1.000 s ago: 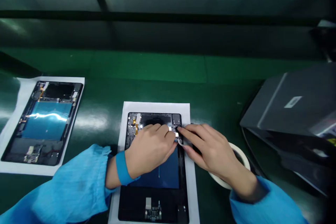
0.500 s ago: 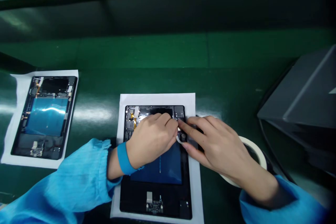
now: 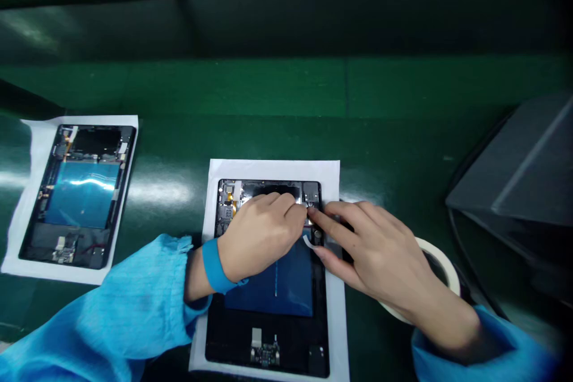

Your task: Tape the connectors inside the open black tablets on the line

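An opened tablet [image 3: 268, 310] with a blue battery and bare circuit parts lies on a white sheet [image 3: 333, 173] in front of me. My left hand [image 3: 259, 239] rests on its upper half, fingers curled and pinched together at the top right corner. My right hand [image 3: 371, 250] meets it there, its fingertips pressing beside a small white strip [image 3: 308, 242] that curls up from the tablet. Both arms wear blue sleeves, and a blue band circles my left wrist.
A second opened tablet [image 3: 80, 197] lies on its own white sheet at the left. A roll of white tape [image 3: 441, 262] sits under my right wrist. A dark grey box [image 3: 519, 179] stands at the right. The bench surface is green.
The view shifted slightly down and left. Both hands stay at the tablet's top right corner, with the fingertips moved a little closer together.
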Tool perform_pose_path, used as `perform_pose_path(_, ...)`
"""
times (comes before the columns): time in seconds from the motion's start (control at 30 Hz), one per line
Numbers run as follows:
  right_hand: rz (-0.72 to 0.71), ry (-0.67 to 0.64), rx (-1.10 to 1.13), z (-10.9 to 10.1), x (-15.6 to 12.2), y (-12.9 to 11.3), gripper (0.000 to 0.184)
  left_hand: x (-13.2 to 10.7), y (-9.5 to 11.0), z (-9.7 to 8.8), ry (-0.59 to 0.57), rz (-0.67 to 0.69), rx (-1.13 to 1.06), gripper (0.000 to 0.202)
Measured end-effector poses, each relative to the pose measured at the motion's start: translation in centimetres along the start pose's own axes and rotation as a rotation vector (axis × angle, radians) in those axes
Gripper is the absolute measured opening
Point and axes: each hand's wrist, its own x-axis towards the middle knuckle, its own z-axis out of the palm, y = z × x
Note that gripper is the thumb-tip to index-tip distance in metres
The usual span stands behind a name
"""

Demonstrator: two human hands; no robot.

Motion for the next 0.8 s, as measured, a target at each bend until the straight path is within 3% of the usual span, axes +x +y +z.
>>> perform_pose_path(0.53, 0.042, 0.020, 0.186, -0.02, -0.27, 0.19, 0.032, -0.18, -0.23, 0.08, -0.006, -0.026, 0.003, 0.019)
perform_pose_path(0.8, -0.004, 0.054, 0.141, 0.27, -0.20, 0.30, 0.028, -0.30, -0.21, 0.35, -0.008, -0.046, -0.021, 0.019)
